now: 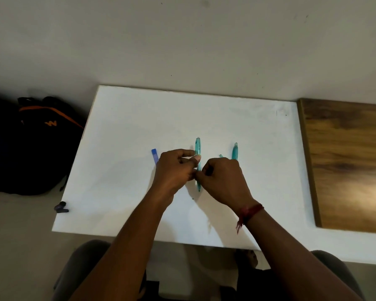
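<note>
A teal see-through pen (198, 148) stands lengthwise over the middle of the white table (126, 131). My left hand (174, 170) pinches its upper part between thumb and fingers. My right hand (224, 181) grips its lower part with curled fingers, and the tip pokes out below both hands. A second teal pen (234, 151) lies behind my right hand, with a small teal piece (221, 156) beside it, both partly hidden. A blue pen part (154, 156) lies left of my left hand, its lower end hidden.
A black backpack (30, 144) with orange trim sits on the floor at the left. A small dark object (61, 207) lies by the table's left corner. A wooden surface (347, 161) adjoins the table on the right. A wall rises behind.
</note>
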